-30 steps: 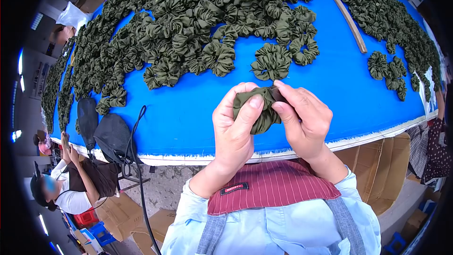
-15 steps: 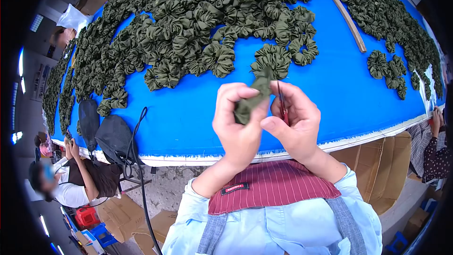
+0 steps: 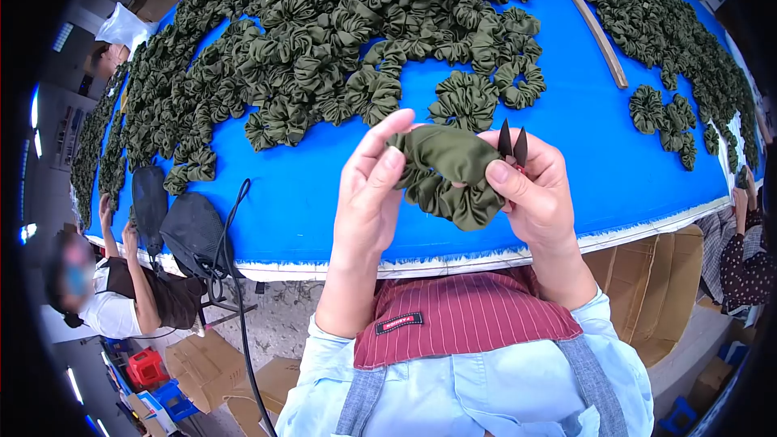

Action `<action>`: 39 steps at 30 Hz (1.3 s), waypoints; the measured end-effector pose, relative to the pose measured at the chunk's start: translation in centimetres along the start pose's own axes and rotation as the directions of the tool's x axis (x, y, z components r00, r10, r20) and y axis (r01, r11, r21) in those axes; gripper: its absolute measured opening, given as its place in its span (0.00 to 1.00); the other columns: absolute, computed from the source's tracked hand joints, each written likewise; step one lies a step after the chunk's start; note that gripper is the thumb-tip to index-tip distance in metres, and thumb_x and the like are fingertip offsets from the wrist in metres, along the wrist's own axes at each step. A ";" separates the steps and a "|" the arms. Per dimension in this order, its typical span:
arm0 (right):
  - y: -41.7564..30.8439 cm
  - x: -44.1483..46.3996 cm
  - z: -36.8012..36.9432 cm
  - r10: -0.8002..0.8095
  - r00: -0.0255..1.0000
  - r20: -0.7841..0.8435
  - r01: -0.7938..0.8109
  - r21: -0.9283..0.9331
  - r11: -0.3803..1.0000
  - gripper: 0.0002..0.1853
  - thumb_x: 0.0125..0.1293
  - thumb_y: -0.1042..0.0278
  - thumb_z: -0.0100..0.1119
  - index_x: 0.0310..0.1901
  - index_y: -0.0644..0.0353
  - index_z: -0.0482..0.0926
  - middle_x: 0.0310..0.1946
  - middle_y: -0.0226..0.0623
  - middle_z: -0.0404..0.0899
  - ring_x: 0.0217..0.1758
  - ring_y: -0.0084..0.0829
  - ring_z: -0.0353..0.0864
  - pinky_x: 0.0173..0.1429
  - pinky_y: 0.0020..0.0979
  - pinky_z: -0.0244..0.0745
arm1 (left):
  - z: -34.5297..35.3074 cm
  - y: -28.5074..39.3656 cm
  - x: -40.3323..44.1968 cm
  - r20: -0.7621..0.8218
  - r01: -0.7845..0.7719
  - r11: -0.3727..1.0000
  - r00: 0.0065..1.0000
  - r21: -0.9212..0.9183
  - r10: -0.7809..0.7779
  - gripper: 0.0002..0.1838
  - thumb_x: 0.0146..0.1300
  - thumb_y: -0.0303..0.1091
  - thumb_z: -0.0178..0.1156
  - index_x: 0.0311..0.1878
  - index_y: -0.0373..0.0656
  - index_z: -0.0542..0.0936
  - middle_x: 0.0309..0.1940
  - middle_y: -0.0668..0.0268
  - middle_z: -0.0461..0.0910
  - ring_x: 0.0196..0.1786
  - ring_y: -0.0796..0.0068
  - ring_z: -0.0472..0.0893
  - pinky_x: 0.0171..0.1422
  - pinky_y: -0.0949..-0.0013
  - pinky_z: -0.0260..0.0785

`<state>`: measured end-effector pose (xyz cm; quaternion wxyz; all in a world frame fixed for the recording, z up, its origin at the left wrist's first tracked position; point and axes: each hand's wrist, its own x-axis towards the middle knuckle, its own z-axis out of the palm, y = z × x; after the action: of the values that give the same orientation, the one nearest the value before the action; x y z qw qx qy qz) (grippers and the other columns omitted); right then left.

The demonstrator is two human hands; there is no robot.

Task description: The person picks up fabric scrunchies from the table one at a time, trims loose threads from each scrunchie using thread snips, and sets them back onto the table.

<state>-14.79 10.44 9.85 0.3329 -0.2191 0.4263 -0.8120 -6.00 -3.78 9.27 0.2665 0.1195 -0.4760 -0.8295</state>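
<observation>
An olive-green scrunchie (image 3: 453, 158) is stretched between my two hands, above the near edge of the blue table. My left hand (image 3: 371, 182) grips its left side, thumb in front and fingers behind. The right side is pinched by the thumb of my right hand (image 3: 536, 194). That same hand also keeps a pair of small thread snips (image 3: 513, 146) in its palm, dark blades apart and pointing up, with a bit of red at the handle. Just beyond my hands, another scrunchie (image 3: 464, 101) lies on the table.
A large heap of green scrunchies (image 3: 324, 40) covers the blue table (image 3: 316, 210), with more scrunchies (image 3: 647, 24) beyond a wooden strip (image 3: 587, 20). Black padded objects and a cable (image 3: 240, 275) are at left. A co-worker (image 3: 121, 291) sits left; another person's sleeve (image 3: 745, 267) shows right.
My hands have moved apart, and the scrunchie, earlier bunched and blurred in my left hand, is now spread between both. The snips have shifted right, blades pointing up.
</observation>
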 end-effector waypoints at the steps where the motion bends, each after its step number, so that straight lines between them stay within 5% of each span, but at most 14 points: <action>1: -0.1 0.0 -0.1 0.017 1.000 0.019 -0.018 0.019 1.000 0.15 0.57 0.78 0.58 0.47 0.68 0.74 0.32 0.38 0.80 0.30 0.22 0.78 0.33 0.16 0.72 | -0.1 0.1 0.0 0.087 0.113 0.990 0.991 -0.085 -0.105 0.15 0.62 0.31 0.54 0.50 0.35 0.71 0.41 0.61 0.76 0.42 0.75 0.75 0.48 0.76 0.68; 7: 0.2 0.5 -1.1 0.051 0.996 0.078 -0.048 -0.041 0.998 0.17 0.57 0.77 0.58 0.49 0.69 0.73 0.32 0.39 0.80 0.29 0.23 0.76 0.31 0.17 0.70 | -0.6 -0.1 -0.5 0.133 0.089 0.995 0.988 -0.048 -0.082 0.13 0.64 0.32 0.53 0.48 0.34 0.73 0.37 0.64 0.78 0.36 0.81 0.75 0.43 0.81 0.67; 8: 0.2 0.6 -0.9 -0.115 0.993 0.016 0.114 -0.306 0.945 0.17 0.57 0.78 0.58 0.49 0.70 0.73 0.32 0.39 0.79 0.29 0.23 0.76 0.30 0.18 0.69 | -0.5 -0.2 -0.6 0.109 0.079 0.996 0.991 -0.052 -0.073 0.12 0.65 0.32 0.53 0.47 0.34 0.73 0.36 0.65 0.78 0.36 0.81 0.75 0.43 0.81 0.67; 9: 0.3 0.6 -0.6 -0.289 0.957 0.001 0.241 -0.552 0.798 0.18 0.56 0.78 0.58 0.50 0.70 0.73 0.32 0.39 0.79 0.28 0.24 0.75 0.30 0.18 0.69 | -0.3 -0.3 -0.7 0.086 0.068 0.996 0.994 -0.054 -0.064 0.11 0.65 0.31 0.52 0.46 0.34 0.74 0.35 0.65 0.78 0.35 0.82 0.75 0.42 0.81 0.67; 11: 0.4 0.8 0.0 -0.588 0.801 0.115 0.342 -0.894 0.290 0.19 0.56 0.78 0.58 0.50 0.71 0.73 0.31 0.40 0.79 0.28 0.24 0.74 0.29 0.19 0.68 | 0.2 -0.3 -0.7 0.041 0.046 0.997 0.998 -0.057 -0.043 0.10 0.65 0.31 0.51 0.45 0.35 0.75 0.33 0.66 0.78 0.33 0.84 0.74 0.41 0.81 0.67; 17: 0.3 -0.3 1.6 -0.463 0.854 0.238 0.421 -0.839 0.345 0.19 0.53 0.77 0.60 0.49 0.71 0.74 0.30 0.41 0.78 0.28 0.28 0.74 0.28 0.23 0.68 | 1.2 -0.5 -1.1 -0.084 0.042 0.998 0.995 -0.040 -0.045 0.10 0.66 0.31 0.48 0.44 0.35 0.74 0.33 0.63 0.78 0.31 0.82 0.74 0.38 0.81 0.68; 21: 1.4 0.2 1.6 -0.529 0.792 0.304 0.445 -0.881 0.161 0.18 0.51 0.77 0.61 0.46 0.70 0.77 0.29 0.42 0.78 0.26 0.30 0.74 0.29 0.25 0.70 | 1.2 -0.5 -1.4 -0.042 0.006 0.995 0.999 -0.102 -0.010 0.10 0.67 0.32 0.49 0.43 0.35 0.75 0.33 0.67 0.77 0.32 0.85 0.73 0.38 0.83 0.66; 26: 1.7 0.4 1.5 -0.561 0.752 0.345 0.480 -0.871 0.108 0.17 0.50 0.78 0.62 0.45 0.69 0.77 0.30 0.42 0.79 0.25 0.32 0.74 0.29 0.27 0.71 | 1.3 -0.5 -1.6 -0.012 0.001 0.994 1.000 -0.109 -0.002 0.11 0.67 0.33 0.49 0.44 0.35 0.74 0.34 0.66 0.77 0.32 0.85 0.73 0.37 0.83 0.66; 39: 1.7 0.6 1.6 -0.567 0.759 0.320 0.504 -0.840 0.201 0.16 0.51 0.80 0.61 0.44 0.69 0.78 0.29 0.40 0.79 0.25 0.29 0.74 0.29 0.25 0.71 | 1.3 -0.8 -1.9 0.007 0.030 0.987 1.000 -0.161 -0.029 0.12 0.67 0.34 0.49 0.46 0.35 0.74 0.34 0.66 0.77 0.33 0.84 0.74 0.39 0.82 0.67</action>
<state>-13.57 8.45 9.33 -0.1517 -0.4690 0.6938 -0.5251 -5.25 -1.45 9.18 0.2619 0.1025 -0.4063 -0.8693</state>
